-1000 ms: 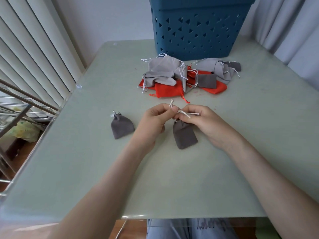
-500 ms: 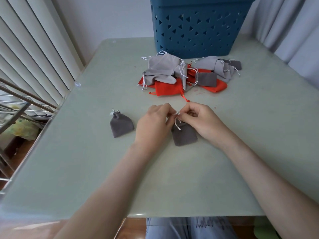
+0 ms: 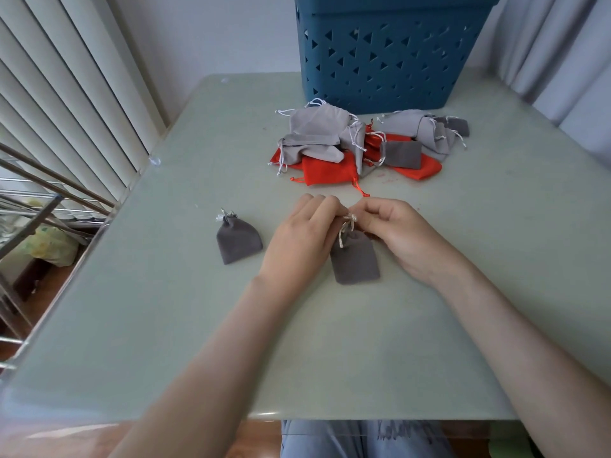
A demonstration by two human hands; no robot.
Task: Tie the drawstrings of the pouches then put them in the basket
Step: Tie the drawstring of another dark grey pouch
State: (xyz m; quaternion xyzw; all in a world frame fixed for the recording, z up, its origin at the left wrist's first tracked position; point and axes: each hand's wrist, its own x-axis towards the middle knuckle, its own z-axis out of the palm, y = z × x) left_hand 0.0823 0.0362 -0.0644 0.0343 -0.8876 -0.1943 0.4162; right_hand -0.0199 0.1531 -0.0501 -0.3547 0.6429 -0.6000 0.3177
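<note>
In the head view, a dark grey pouch [image 3: 356, 263] lies flat on the pale green table [image 3: 158, 325] between the two hands, and the left hand [image 3: 302, 238] and right hand [image 3: 405, 234] meet at its neck, each with fingertips curled in to pinch the pale drawstring [image 3: 346, 225], whose loose ends hang over the top of the pouch. To the left, apart from the hands, a second dark grey pouch [image 3: 238, 242] lies with its neck gathered. Farther back, a heap of light grey, dark grey and red pouches [image 3: 334, 150] lies just in front of the blue basket [image 3: 390, 61] at the table's far edge.
</note>
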